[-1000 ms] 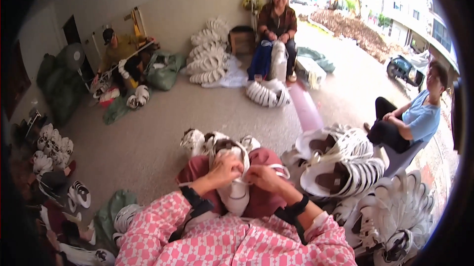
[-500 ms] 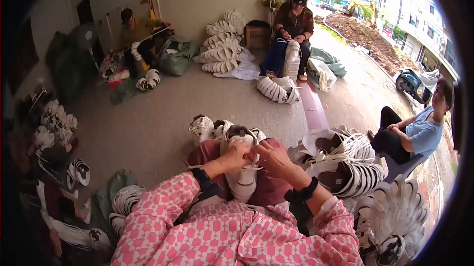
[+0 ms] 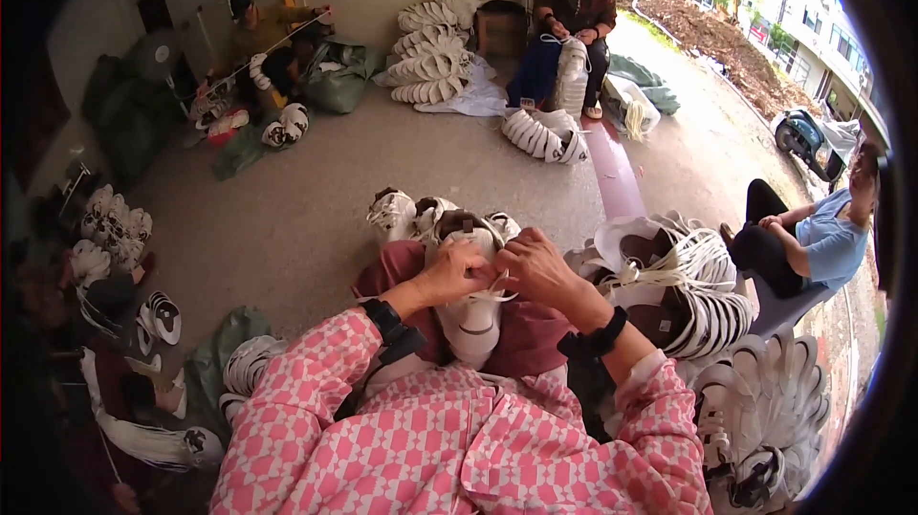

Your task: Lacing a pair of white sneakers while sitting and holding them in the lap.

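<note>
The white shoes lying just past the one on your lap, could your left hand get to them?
Probably yes. The white shoes lie just beyond the knees, with bare floor beside them and nothing between. But the left hand is busy gripping the white shoe on the lap together with the right hand, so it must let go first.

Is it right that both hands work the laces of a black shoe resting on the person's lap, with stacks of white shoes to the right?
Not quite: the shoe is white, not black. The head view shows the left hand and right hand on its laces as it rests on the lap, with stacks of white shoes to the right.
</note>
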Demonstrator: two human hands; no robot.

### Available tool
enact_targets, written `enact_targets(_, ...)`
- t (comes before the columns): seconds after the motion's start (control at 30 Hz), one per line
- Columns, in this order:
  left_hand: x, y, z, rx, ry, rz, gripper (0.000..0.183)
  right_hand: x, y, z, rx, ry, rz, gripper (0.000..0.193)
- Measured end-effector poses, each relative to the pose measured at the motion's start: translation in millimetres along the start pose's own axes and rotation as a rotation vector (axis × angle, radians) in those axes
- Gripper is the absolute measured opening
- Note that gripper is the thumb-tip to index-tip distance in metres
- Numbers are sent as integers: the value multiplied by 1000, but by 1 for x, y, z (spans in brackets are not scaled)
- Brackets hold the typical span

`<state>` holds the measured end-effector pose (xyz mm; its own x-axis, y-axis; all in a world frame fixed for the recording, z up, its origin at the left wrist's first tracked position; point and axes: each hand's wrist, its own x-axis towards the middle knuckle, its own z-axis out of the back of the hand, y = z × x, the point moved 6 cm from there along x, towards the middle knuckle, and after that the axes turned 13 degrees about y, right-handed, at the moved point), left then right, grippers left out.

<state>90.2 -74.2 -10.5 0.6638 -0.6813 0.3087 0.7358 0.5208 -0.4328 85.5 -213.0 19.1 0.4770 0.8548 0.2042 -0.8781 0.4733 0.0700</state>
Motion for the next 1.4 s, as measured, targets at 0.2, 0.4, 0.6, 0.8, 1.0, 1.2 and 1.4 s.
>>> enact_targets(0.2,8,4,-2,131,-8,-39,17,7,-15,-6,-68,-72,134,25)
enact_targets(0.4,12,23,48,-102,43,78,9,10,-24,1,191,111,71,28)
enact_targets(0.6,-101,144,283,323,-680,581,13,14,-16,-2,280,96,66,25)
enact_targets(0.8,-111,128,189,26,-507,630,20,-7,-19,0,600,-12,-61,21)
enact_targets(1.0,-85,46,90,81,-126,418,19,-51,-19,-10,743,-269,-445,18)
enact_targets(1.2,-66,18,38,140,44,233,39,-45,4,-35,921,64,-541,21)
enact_targets(1.4,-60,24,21,-602,288,555,30,-46,5,-56,1154,80,-553,15)
